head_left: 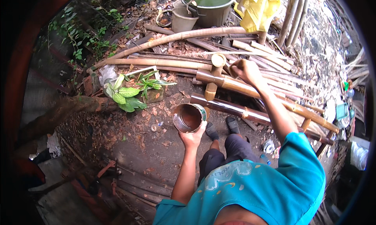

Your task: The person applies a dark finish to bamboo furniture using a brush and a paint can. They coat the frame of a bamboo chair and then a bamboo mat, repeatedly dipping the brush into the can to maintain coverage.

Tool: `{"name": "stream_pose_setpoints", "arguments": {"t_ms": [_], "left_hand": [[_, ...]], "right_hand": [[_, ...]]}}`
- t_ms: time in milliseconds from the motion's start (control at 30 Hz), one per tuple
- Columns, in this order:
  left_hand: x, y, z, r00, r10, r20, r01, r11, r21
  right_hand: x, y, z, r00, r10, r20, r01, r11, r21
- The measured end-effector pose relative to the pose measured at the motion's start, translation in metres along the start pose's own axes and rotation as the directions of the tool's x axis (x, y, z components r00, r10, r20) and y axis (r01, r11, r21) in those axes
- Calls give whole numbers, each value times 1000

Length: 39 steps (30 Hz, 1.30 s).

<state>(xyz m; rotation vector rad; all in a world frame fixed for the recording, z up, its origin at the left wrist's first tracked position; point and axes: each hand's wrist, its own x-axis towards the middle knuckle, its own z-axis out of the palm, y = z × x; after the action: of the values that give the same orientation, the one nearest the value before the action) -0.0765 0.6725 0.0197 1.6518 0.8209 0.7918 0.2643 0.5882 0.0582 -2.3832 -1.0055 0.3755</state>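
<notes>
My left hand (pixel 191 138) holds up an open tin can (pixel 179 121) from below and the side. Dark brown liquid (pixel 190 118) shows inside it. Above the bamboo frame, my right hand (pixel 247 71) is closed on what looks like a brush (pixel 233 71), mostly hidden by the fingers. That hand is just right of the top of a short bamboo post (pixel 211 91). Two bamboo rails run from the post toward the lower right: an upper rail (pixel 250 90) of lighter brown and a lower rail (pixel 227 108), dark and glossy.
Loose bamboo poles (pixel 164 63) lie beyond the frame. Farther back stand a grey bucket (pixel 183 21) and a large tub of green water (pixel 213 0), with yellow cloth (pixel 260 9) to their right. Cut leaves (pixel 127 93) lie at left. Another person's arm (pixel 106 168) shows at lower left.
</notes>
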Motion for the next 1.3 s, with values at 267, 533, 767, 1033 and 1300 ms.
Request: {"name": "stream_pose_setpoints", "arguments": {"t_ms": [267, 533, 767, 1033, 1300], "left_hand": [[21, -5, 22, 993, 59, 104, -60, 998, 9], [22, 14, 39, 978, 177, 110, -200, 948, 249], [21, 23, 44, 970, 220, 104, -240, 935, 262], [13, 11, 32, 968, 216, 128, -248, 908, 339], [1, 4, 26, 945, 210, 251, -295, 878, 377]], "right_hand": [[-59, -118, -77, 998, -31, 53, -13, 737, 676], [-74, -141, -56, 915, -352, 197, 297, 918, 263], [-85, -125, -34, 914, -353, 201, 310, 925, 218], [-87, -135, -78, 943, -248, 223, 127, 885, 447], [-105, -117, -41, 798, -525, 298, 367, 814, 450]]}}
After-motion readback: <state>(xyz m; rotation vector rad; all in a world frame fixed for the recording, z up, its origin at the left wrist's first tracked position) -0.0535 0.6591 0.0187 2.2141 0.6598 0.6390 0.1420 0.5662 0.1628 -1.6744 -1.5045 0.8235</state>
